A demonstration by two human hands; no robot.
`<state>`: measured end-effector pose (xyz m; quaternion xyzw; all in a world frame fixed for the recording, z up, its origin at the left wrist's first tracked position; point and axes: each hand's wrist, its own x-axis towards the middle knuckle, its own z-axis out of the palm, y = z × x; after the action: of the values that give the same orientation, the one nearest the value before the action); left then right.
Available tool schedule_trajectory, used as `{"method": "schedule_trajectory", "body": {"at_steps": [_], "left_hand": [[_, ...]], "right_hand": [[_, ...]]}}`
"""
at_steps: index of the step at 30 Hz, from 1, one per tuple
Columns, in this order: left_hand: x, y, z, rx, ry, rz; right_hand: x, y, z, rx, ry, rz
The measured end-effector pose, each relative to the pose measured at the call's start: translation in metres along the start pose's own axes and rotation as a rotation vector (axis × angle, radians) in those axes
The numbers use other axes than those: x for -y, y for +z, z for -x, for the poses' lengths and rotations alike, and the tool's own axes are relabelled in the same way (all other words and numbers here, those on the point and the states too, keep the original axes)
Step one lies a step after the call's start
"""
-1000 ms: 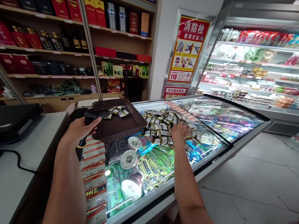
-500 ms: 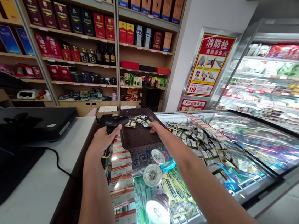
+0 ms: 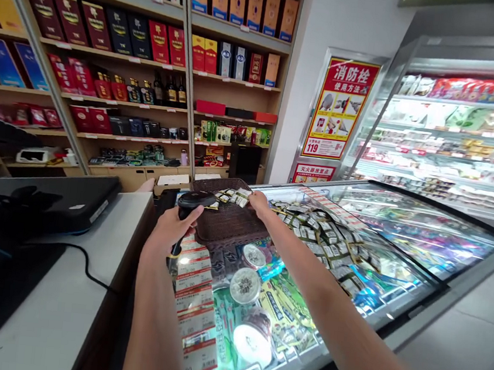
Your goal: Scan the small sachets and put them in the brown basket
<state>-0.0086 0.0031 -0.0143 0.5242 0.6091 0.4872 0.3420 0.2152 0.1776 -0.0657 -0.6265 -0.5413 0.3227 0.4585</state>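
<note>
left hand [image 3: 170,228]: fist round black scanner [image 3: 192,201], frame centre
right hand [image 3: 259,203]: pinching small sachets [image 3: 232,196] over brown basket [image 3: 229,225]
handling: sachets likely light, slippery; pinch edges

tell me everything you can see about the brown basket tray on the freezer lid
The brown basket tray is a shallow, dark brown, woven-looking rectangle with a low raised rim. It rests flat on the glass freezer lid, at its near-left end. A few small packets lie at its far side, where the right hand reaches over them.
</note>
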Motion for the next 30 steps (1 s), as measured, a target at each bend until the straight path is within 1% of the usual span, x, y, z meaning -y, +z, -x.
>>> {"method": "schedule_trajectory", "body": {"at_steps": [2,4,6,9,12,16,19,21,26,30], "left_hand": [[-0.009,0.005,0.004,0.068,0.007,0.003],[-0.017,0.011,0.009,0.168,0.001,-0.006],[-0.025,0.019,0.013,0.275,0.009,-0.035],[-0.036,0.035,0.019,0.409,0.065,-0.094],[-0.047,0.056,0.027,0.493,0.096,-0.138],[-0.059,0.08,0.037,0.583,0.106,-0.218],[-0.06,0.091,0.04,0.628,0.126,-0.239],[-0.059,0.095,0.039,0.625,0.13,-0.241],[-0.056,0.098,0.036,0.553,0.135,-0.262],[-0.057,0.099,0.037,0.565,0.112,-0.274]], "right_hand": [[-0.007,-0.026,0.016,0.01,-0.005,-0.119],[-0.019,-0.052,0.036,0.029,-0.008,-0.289],[-0.034,-0.076,0.055,0.016,0.011,-0.402],[-0.055,-0.104,0.077,-0.04,0.066,-0.415],[-0.068,-0.121,0.087,-0.064,0.09,-0.368],[-0.074,-0.131,0.087,-0.079,0.007,-0.337],[-0.074,-0.134,0.086,-0.06,-0.036,-0.354],[-0.073,-0.134,0.087,-0.059,-0.028,-0.352],[-0.067,-0.136,0.092,-0.047,0.021,-0.374],[-0.066,-0.136,0.092,-0.052,0.008,-0.401]]}}
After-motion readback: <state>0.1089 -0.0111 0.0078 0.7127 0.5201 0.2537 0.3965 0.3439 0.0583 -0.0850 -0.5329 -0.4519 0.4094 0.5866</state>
